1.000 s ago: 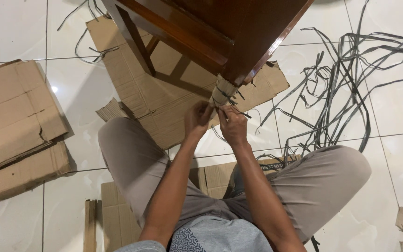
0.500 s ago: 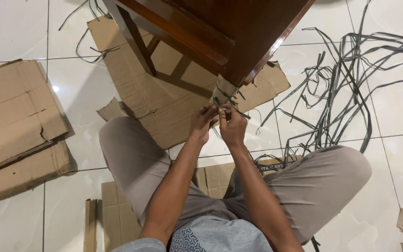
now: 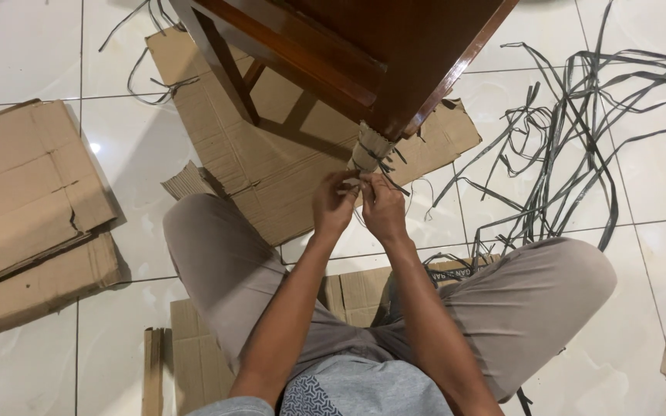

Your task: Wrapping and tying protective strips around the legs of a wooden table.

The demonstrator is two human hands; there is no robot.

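A person sits cross-legged on a floor of glossy white tiles (image 3: 129, 154), seen from above. Flattened brown cardboard sheets (image 3: 271, 166) lie under and around the legs, with a larger stack of folded cardboard (image 3: 28, 200) at the left. A loose tangle of grey plastic packing straps (image 3: 580, 131) spreads over the tiles at the right.

A dark reddish-brown polished wooden piece of furniture (image 3: 379, 46) stands ahead, cut off by the top edge, so its kind cannot be told. One corner leg is wrapped in a sleeve of tan corrugated cardboard (image 3: 368, 146) bound with a thin dark strap.

The left hand (image 3: 334, 204) and right hand (image 3: 383, 204) meet just below that sleeve, fingertips touching. Both hands are pinched together on something small at the sleeve's lower end; what they pinch is hidden by the fingers.
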